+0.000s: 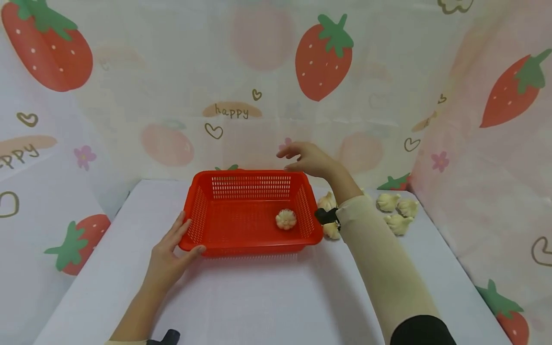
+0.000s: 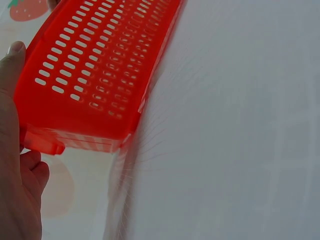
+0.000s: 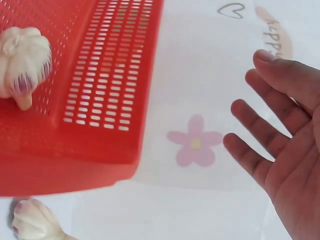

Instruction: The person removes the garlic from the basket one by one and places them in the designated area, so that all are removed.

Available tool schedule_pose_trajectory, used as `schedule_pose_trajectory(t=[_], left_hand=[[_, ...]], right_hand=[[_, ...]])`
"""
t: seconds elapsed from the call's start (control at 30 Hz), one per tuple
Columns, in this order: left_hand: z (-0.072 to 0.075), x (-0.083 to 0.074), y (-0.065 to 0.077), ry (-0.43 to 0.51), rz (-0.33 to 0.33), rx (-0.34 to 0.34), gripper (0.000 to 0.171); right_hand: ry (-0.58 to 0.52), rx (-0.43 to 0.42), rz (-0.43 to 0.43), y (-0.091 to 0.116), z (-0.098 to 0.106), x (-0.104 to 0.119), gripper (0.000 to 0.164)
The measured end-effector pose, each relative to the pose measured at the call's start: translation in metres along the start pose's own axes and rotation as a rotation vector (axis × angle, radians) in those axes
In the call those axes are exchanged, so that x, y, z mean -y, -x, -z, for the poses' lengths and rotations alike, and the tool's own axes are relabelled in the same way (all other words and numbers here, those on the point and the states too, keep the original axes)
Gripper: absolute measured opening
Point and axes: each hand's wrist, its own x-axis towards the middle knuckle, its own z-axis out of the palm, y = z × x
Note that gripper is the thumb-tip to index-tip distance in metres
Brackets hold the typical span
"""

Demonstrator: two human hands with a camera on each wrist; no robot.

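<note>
A red plastic basket (image 1: 241,249) with slotted walls stands on the white table. My left hand (image 1: 168,261) grips its front left corner, thumb at the front rim and fingers along the left side. The left wrist view shows the thumb (image 2: 15,57) against the basket wall and curled fingertips (image 2: 37,172) below the rim. Inside the basket, towards the right, lies one garlic bulb (image 1: 286,219), whitish with purple streaks in the right wrist view. My right hand (image 1: 312,160) is raised at the basket's back right corner, fingers spread and holding nothing.
Right of the basket lie more garlic bulbs (image 1: 331,231), partly hidden by the right forearm. Three further bulbs (image 1: 397,224) sit near the table's right edge. Strawberry-print cloth (image 1: 267,86) hangs behind and on both sides of the white table (image 1: 258,306).
</note>
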Motion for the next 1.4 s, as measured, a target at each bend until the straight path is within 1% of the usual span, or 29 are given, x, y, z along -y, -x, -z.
schedule_pose_trajectory(t=[0.07, 0.17, 0.37, 0.63, 0.83, 0.97, 1.1, 1.3, 1.4], left_hand=[[0.000, 0.000, 0.000, -0.004, 0.002, 0.000, 0.087], [0.000, -0.001, 0.000, -0.004, 0.004, 0.002, 0.087], [0.001, -0.002, -0.001, 0.001, 0.003, 0.003, 0.086], [0.001, -0.002, 0.000, 0.004, -0.001, 0.003, 0.086], [-0.001, 0.000, -0.001, 0.006, -0.017, -0.003, 0.086], [0.000, 0.000, 0.000, 0.008, -0.022, -0.005, 0.086], [0.000, 0.000, 0.000, 0.000, -0.015, -0.004, 0.086], [0.001, -0.002, 0.000, -0.005, 0.002, 0.004, 0.086], [0.001, -0.002, 0.000, 0.000, 0.000, 0.002, 0.086]], right_hand=[[-0.006, 0.019, 0.002, -0.005, -0.006, -0.002, 0.037], [-0.023, 0.078, 0.003, -0.012, -0.015, -0.005, 0.036], [-0.046, 0.203, -0.048, -0.019, -0.030, -0.017, 0.038], [-0.073, 0.291, -0.123, -0.017, -0.044, -0.029, 0.032], [-0.054, 0.374, -0.162, -0.012, -0.050, -0.039, 0.036], [-0.091, 0.434, -0.201, -0.010, -0.054, -0.045, 0.039], [-0.121, 0.472, -0.224, -0.011, -0.057, -0.049, 0.036], [-0.135, 0.509, -0.252, -0.011, -0.061, -0.050, 0.034], [-0.133, 0.524, -0.267, -0.012, -0.062, -0.049, 0.034]])
